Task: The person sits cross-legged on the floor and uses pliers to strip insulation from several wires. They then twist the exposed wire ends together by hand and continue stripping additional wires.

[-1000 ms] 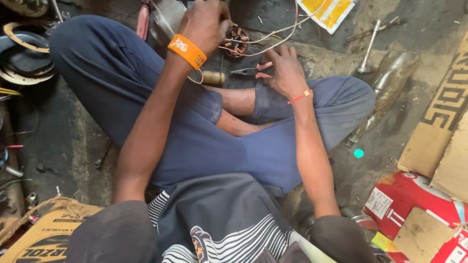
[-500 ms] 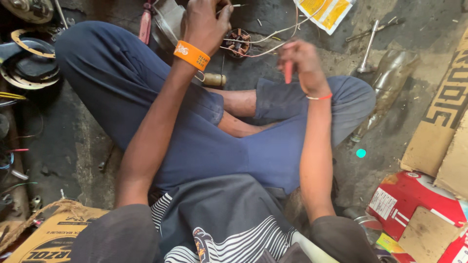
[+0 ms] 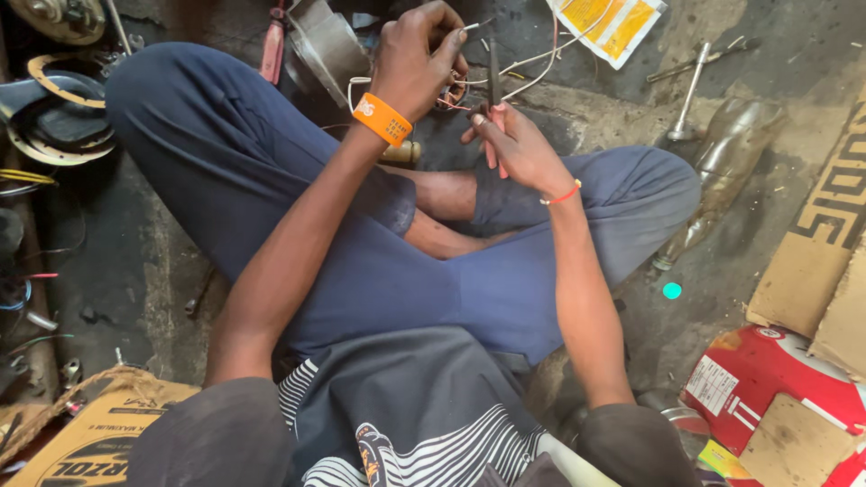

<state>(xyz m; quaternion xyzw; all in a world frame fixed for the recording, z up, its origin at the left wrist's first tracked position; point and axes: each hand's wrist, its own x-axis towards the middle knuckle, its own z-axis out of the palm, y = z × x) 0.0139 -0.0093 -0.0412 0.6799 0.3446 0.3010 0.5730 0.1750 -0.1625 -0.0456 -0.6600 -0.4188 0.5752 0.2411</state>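
Near the top centre of the frame, my left hand point(image 3: 419, 59) is closed around a bundle of thin wires point(image 3: 532, 61). Just beside it, my right hand point(image 3: 516, 144) grips red-handled pliers point(image 3: 494, 95), jaws pointing up at the wires. An orange wristband point(image 3: 382, 119) sits on my left wrist. A clear bottle point(image 3: 722, 171) lies on the floor at right.

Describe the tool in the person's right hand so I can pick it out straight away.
Start at the crossed legs in blue trousers; just above the knees, the right hand with a thin red wrist string holds slim dark pliers pointing upward toward the white wires. Unlike the silver metal tool lying on the floor, they are hand-held and have red handles.
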